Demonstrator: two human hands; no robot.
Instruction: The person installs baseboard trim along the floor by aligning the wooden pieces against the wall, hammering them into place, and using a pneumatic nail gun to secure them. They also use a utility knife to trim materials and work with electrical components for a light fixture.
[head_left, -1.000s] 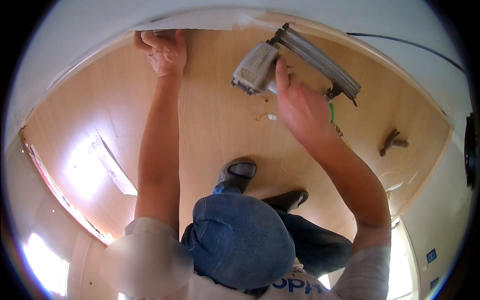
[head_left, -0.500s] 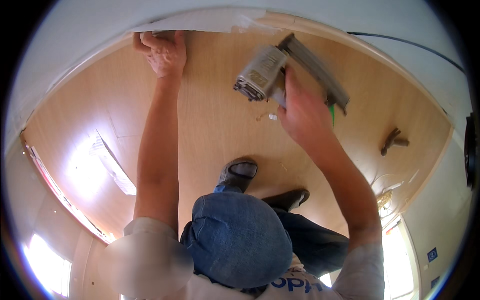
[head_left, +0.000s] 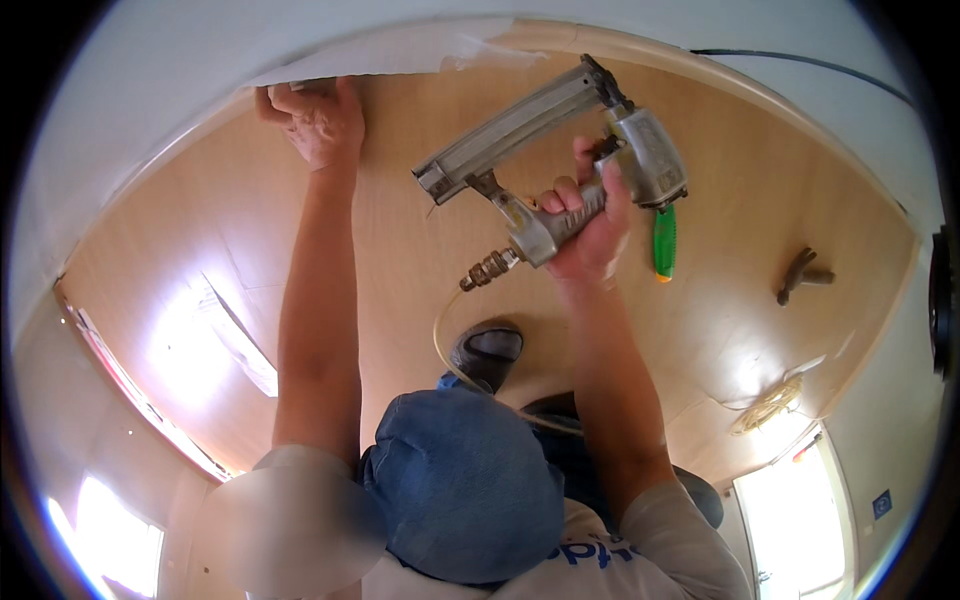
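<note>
My right hand [head_left: 592, 225] is wrapped round the grip of a grey metal pneumatic nail gun [head_left: 655, 160], held above the wood-look floor. Its long magazine [head_left: 510, 130] points toward the left, and a brass coupling [head_left: 490, 270] joins the grip to a thin pale air hose [head_left: 437, 335]. My left hand [head_left: 318, 125] reaches to the base of the wall, fingers bent against the edge there. A whitish sheet [head_left: 370, 60] hangs over that edge and hides the fingertips, so what they grip is not clear.
A green-handled tool [head_left: 664, 245] lies right of the nail gun, and a dark hammer-shaped tool [head_left: 803, 276] farther right. Coiled hose [head_left: 770, 405] sits near the bright doorway. A pale trim strip [head_left: 640, 48] follows the wall; a black cable [head_left: 800, 62] runs above. A long scrap [head_left: 240, 340] lies left.
My right hand has turned the nail gun over, so its magazine swings from the right side to the left and the hose coupling shows. My left hand stays at the wall edge.
</note>
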